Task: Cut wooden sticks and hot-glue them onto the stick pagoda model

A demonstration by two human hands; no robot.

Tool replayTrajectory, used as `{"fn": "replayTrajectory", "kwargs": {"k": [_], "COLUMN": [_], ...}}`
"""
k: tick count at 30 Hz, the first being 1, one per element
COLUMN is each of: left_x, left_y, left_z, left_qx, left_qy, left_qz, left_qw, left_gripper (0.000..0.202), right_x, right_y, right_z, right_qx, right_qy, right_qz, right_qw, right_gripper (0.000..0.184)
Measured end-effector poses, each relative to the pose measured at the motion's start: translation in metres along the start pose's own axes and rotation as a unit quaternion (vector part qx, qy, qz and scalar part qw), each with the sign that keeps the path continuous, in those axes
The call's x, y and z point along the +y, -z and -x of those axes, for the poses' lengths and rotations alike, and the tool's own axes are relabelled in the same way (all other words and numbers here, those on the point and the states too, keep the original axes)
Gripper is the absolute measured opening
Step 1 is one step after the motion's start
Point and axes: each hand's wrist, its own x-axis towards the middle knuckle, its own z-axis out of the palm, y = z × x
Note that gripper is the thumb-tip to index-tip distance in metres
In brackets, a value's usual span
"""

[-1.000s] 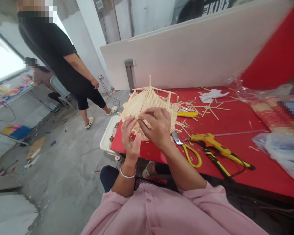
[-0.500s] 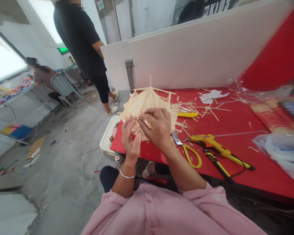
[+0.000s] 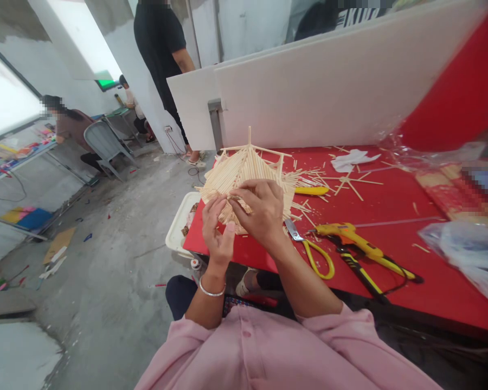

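Note:
A model built of thin wooden sticks (image 3: 244, 165), with a ribbed, peaked roof and an upright stick at its top, stands at the red table's near-left corner. At its near edge, my right hand (image 3: 262, 208) has thumb and index finger pinched together. Whatever lies in that pinch is too small to make out. My left hand (image 3: 217, 233) faces it, fingertips against the roof's edge beside the right fingertips. Its thumb stands apart, and no held object shows in it. Both hands cover part of the roof's front.
Scissors (image 3: 315, 257), a yellow glue gun (image 3: 355, 238) and a yellow-handled tool (image 3: 311, 190) lie on the red table (image 3: 390, 208) among loose sticks. Plastic bags (image 3: 467, 254) are at right. White boards (image 3: 309, 97) stand behind. A white bin (image 3: 177, 233) is below left. Other people are beyond.
The standing person in black has moved right, partly behind the boards, and a seated person behind now shows. My hands and the stick model have hardly moved.

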Motion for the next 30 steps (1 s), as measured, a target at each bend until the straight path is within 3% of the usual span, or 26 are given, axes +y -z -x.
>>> {"fn": "replayTrajectory", "kwargs": {"k": [30], "left_x": [0.0007], "left_y": [-0.0023], "left_z": [-0.0007], "left_qx": [0.007], "left_qy": [-0.001], "left_qz": [0.025], "left_qw": [1.000], "left_gripper": [0.042], "right_x": [0.0006], "right_y": [-0.0001], "right_z": [0.0001], "right_qx": [-0.005], "right_qy": [-0.002], "right_qz": [0.007], "right_qw": [1.000], "right_gripper": [0.010]}}
